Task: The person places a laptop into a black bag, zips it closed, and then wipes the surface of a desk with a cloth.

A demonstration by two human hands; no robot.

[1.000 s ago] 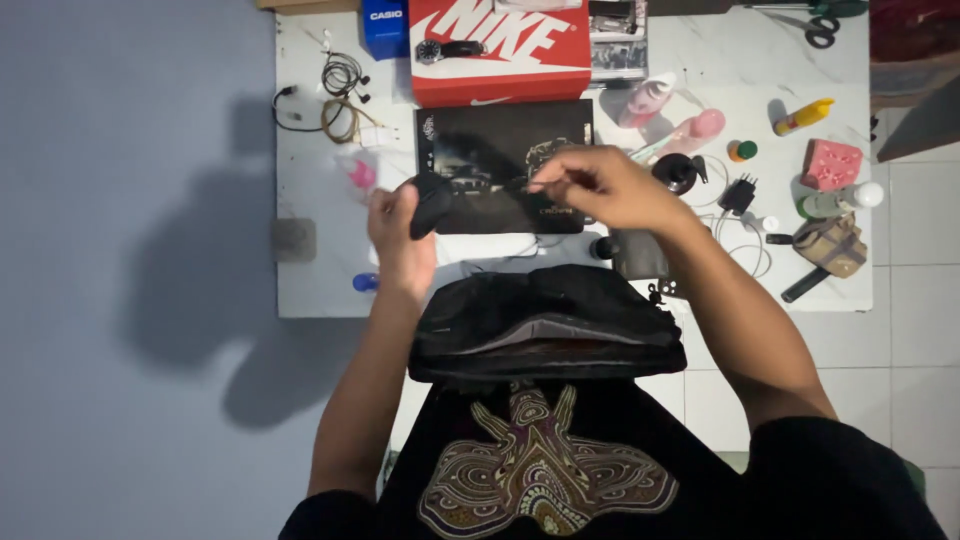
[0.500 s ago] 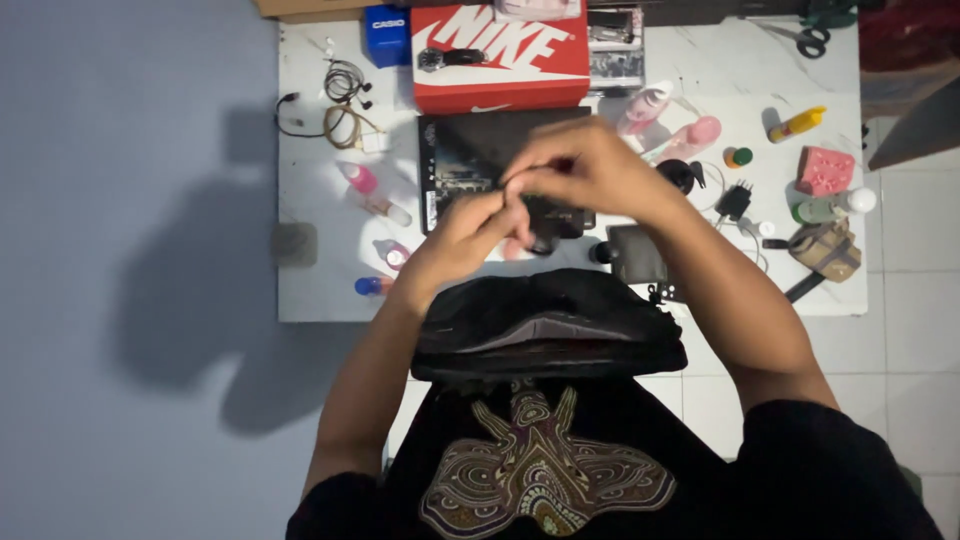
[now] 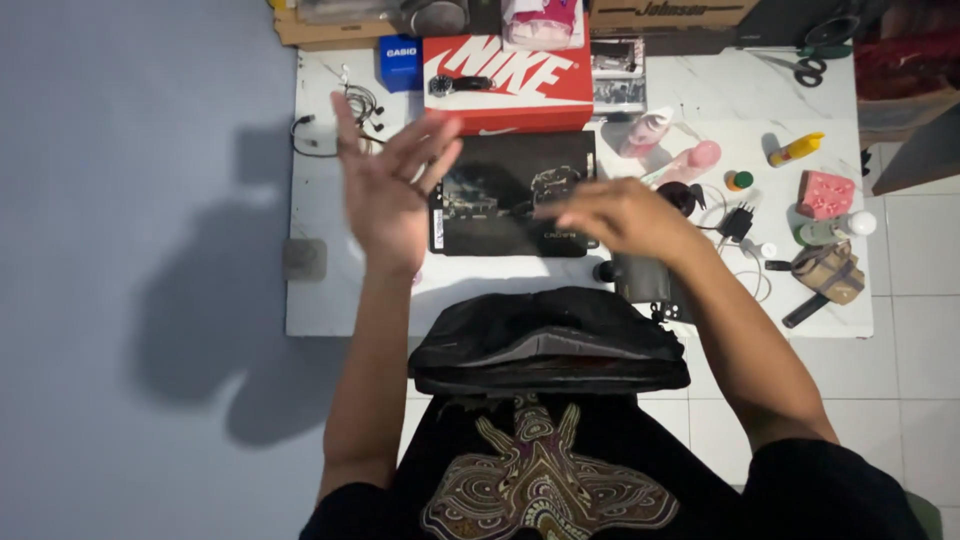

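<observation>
My left hand [image 3: 388,192] is raised above the white marble table [image 3: 330,310], palm out with fingers spread and nothing in it. My right hand [image 3: 612,216] hovers palm down over the right edge of a flat black box [image 3: 500,195], fingers stretched to the left and blurred. Whether they pinch anything is hidden. Below both hands, a black zip bag [image 3: 548,342] lies open at the table's near edge, against my black patterned shirt.
A red shoe box [image 3: 510,75] with a wristwatch [image 3: 458,84] on it and a small blue box [image 3: 401,50] stand at the back. Cables [image 3: 358,100] lie at the left. Pink bottles [image 3: 690,155], a yellow bottle [image 3: 800,148], a charger [image 3: 738,222], a khaki pouch [image 3: 828,268] and scissors [image 3: 805,68] crowd the right.
My left hand held a small dark thing, met my right hand over the black box, then lifted up and left with fingers spread. My right hand dropped lower and flattened.
</observation>
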